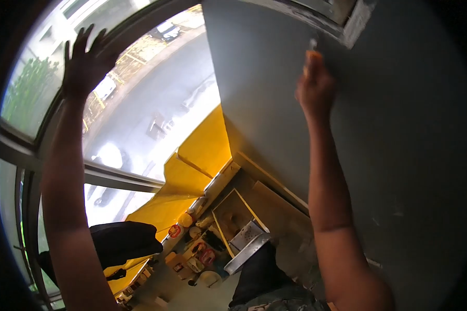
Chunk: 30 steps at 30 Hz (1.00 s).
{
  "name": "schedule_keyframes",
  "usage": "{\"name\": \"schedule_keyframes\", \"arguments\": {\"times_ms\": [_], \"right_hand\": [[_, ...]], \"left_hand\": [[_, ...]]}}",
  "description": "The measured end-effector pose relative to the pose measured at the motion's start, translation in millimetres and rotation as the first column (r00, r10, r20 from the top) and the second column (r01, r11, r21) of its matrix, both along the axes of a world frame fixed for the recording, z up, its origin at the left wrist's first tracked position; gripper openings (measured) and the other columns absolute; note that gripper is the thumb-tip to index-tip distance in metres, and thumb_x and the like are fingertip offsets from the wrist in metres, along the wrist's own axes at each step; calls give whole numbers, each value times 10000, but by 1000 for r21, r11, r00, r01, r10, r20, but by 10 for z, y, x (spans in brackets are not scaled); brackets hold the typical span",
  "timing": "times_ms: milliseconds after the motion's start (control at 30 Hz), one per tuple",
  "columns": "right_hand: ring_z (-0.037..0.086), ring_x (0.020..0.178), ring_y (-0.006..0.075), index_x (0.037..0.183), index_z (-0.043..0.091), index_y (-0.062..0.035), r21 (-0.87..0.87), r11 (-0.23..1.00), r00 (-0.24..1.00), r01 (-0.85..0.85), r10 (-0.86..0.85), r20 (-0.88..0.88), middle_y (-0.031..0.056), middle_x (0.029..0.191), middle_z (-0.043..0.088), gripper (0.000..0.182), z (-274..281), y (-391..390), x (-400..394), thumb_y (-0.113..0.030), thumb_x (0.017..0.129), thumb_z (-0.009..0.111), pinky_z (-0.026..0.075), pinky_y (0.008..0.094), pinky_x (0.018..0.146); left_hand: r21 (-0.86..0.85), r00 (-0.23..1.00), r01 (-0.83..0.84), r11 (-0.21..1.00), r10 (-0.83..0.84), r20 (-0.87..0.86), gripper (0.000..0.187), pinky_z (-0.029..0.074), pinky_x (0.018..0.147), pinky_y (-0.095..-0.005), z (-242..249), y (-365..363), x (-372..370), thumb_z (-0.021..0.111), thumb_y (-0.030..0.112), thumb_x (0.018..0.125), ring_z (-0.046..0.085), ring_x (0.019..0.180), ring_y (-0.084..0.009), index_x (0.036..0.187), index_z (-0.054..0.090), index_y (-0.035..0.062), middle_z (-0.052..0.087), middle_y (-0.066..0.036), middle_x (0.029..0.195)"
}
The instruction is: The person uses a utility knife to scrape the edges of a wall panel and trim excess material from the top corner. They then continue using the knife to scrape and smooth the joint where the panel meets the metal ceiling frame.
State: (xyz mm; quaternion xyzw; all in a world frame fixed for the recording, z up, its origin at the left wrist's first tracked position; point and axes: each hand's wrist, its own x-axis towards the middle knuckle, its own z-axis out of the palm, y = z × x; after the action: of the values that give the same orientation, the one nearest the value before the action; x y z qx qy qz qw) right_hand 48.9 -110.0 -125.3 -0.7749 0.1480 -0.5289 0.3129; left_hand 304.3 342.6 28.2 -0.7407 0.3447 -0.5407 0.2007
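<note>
My left hand (88,65) is raised at the upper left with its fingers spread, at the dark window frame (140,23). Bright daylight behind turns it almost to a silhouette. On the other side, my right hand (316,88) is closed around a small tool with an orange handle (313,54). A short, pale metal tip shows above the handle, close to the grey wall (264,78); its exact kind I cannot tell. Above the tool runs the corner of a pale, rough-edged frame (350,36).
Below me stands a ladder with yellow rails (251,210) and a silver step (248,254) by my leg. Yellow sheeting (202,142) lines the lower window. Boxes (179,265) and jars lie on the floor (192,298). Dark cloth (127,243) hangs at the lower left.
</note>
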Motion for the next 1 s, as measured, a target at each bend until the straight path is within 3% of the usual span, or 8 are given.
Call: {"name": "schedule_keyframes", "arguments": {"times_ms": [333,567,633,733,767,800,933,1000], "right_hand": [[511,388,107,802,548,-59,-83,995,990,-62,51,-130,-5,523,504,514,176,103,100,-479,1094,497,404,296,379],[518,441,119,899,542,-30,321,919,912,-228,318,-261,31,608,537,480,377,342,-65,-483,1056,575,419,287,414],[697,907,353,1133,532,2,183,959,815,-218,282,-507,200,1039,680,414,402,437,-311,-399,1045,576,534,458,833],[680,1020,380,1233,449,-10,264,907,619,-327,417,-665,224,1179,640,424,618,431,-659,-374,1049,566,520,477,898],[666,1078,378,1308,460,-6,182,930,589,-319,345,-731,218,1188,637,417,758,402,-748,-343,1071,529,514,484,947],[666,1078,378,1308,460,-6,162,934,576,-317,326,-749,218,1188,637,417,921,332,-819,-343,1071,529,514,484,947],[672,1150,378,1454,494,-56,-405,777,739,-481,111,-665,226,1279,646,428,1475,-218,-930,-309,1114,439,549,497,952],[696,1103,374,1417,529,-49,-456,778,719,-432,-7,-695,225,1249,667,416,1942,-47,-902,-319,1115,430,566,500,915]], "left_hand": [[-28,997,-75,997,74,-19,742,322,1206,-598,27,-84,-139,726,588,877,401,1490,-250,1495,508,239,420,-48,1600],[-49,999,-40,998,40,9,725,318,1219,-564,-1,-21,-97,706,593,888,400,1493,-236,1495,517,245,430,-45,1596],[-55,998,36,998,-33,60,717,315,1225,-544,-39,-4,-6,700,588,896,409,1488,-234,1495,517,240,438,-44,1592],[-69,977,215,974,-214,20,735,270,1237,-555,-23,19,128,726,496,906,290,1548,-248,1543,493,210,372,-69,1635],[-42,977,215,976,-215,14,696,262,1239,-558,-45,27,114,715,458,929,272,1553,-256,1536,496,198,386,-58,1629],[-141,987,-81,987,60,-146,794,145,1299,-585,-27,-189,-432,794,514,785,307,1529,-359,1439,554,132,413,-184,1570],[-122,996,-56,991,48,-70,748,186,1301,-552,2,-150,-393,707,599,813,346,1511,-345,1341,629,75,475,-187,1522],[-135,994,-44,990,31,-102,740,186,1303,-550,5,-177,-462,703,594,821,350,1509,-336,1343,629,75,478,-184,1522]]}}
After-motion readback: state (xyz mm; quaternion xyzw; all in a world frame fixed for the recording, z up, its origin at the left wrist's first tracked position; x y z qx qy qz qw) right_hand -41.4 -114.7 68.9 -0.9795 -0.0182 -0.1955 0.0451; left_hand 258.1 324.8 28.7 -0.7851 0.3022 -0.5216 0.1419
